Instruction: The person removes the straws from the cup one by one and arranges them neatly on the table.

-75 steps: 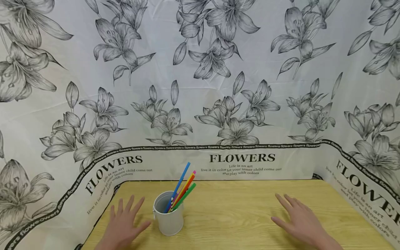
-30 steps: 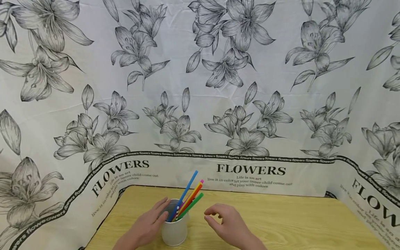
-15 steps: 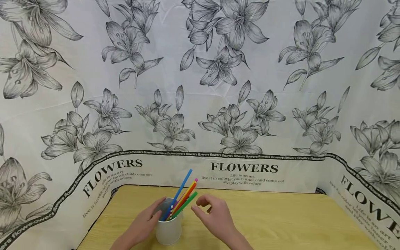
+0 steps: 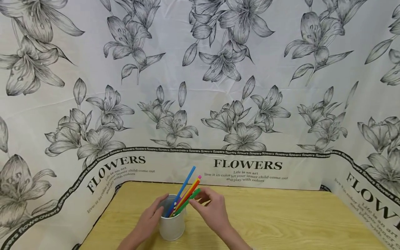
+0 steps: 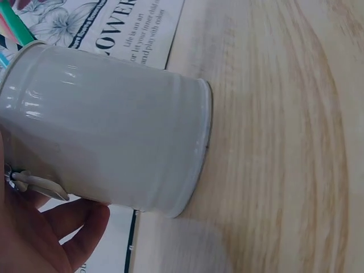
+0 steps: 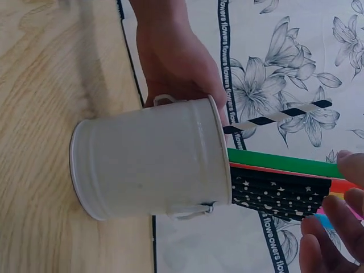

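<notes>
Green straw (image 6: 284, 162) leans to the right in a white pail (image 4: 172, 229), its lower end inside and its upper end out past the rim. Beside it stand a blue straw (image 4: 188, 180), an orange straw (image 4: 191, 191) and a black-and-white striped straw (image 6: 278, 118), with a bunch of black straws (image 6: 278, 193) marked with white dots and stars. The pail stands upright on the wooden table (image 4: 275, 215), left of the middle of the scene. The left hand (image 4: 147, 218) holds the pail from its left side, thumb near the rim and fingers bent around the wall. At the right, the right hand (image 4: 214, 210) has its fingers bent and only a narrow gap to the thumb, around the upper end of the green straw; I cannot tell whether it pinches it. A small handle (image 6: 193, 213) sits near the pail's rim. Beyond the table's far edge hangs a white cloth (image 4: 187, 69) printed with grey flowers
</notes>
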Available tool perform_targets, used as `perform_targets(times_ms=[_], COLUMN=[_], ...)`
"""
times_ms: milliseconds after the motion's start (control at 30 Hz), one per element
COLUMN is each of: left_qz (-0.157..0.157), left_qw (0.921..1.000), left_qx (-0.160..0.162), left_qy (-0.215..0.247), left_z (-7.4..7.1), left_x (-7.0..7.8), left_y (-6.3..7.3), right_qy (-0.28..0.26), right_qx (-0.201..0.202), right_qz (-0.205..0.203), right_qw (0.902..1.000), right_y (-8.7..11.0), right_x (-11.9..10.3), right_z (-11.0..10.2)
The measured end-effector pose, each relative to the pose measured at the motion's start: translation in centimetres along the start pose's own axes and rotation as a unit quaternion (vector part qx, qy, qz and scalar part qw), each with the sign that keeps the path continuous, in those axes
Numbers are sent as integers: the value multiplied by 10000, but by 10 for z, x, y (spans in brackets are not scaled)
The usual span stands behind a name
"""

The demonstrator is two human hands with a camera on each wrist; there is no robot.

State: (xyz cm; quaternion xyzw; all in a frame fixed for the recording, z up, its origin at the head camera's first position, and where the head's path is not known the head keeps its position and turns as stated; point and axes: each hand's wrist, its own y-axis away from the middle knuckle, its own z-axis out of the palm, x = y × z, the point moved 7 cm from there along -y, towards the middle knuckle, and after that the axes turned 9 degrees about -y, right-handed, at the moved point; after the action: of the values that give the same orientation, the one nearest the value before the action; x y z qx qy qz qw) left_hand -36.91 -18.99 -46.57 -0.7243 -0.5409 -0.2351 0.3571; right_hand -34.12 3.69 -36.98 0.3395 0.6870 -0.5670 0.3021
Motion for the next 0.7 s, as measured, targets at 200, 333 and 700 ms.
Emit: perform_targets(times_ms=[200, 333, 700], left_qz=[-119, -116, 42], left_qw=[9999, 9997, 9996], left_qx=[98, 213, 223], left_qy=[-36, -2, 167], left_z=[1, -4, -4], left_x=[-2, -6, -1], left_y=[0, 5, 3], right_qy=[-510, -691, -837], right_qx=[-99, -172, -259], right_qz=[221, 353, 208], right_qw=[9984, 9968, 9959], right_y=[4, 6, -19], right_x=[8, 15, -26], right_z=[11, 22, -1])
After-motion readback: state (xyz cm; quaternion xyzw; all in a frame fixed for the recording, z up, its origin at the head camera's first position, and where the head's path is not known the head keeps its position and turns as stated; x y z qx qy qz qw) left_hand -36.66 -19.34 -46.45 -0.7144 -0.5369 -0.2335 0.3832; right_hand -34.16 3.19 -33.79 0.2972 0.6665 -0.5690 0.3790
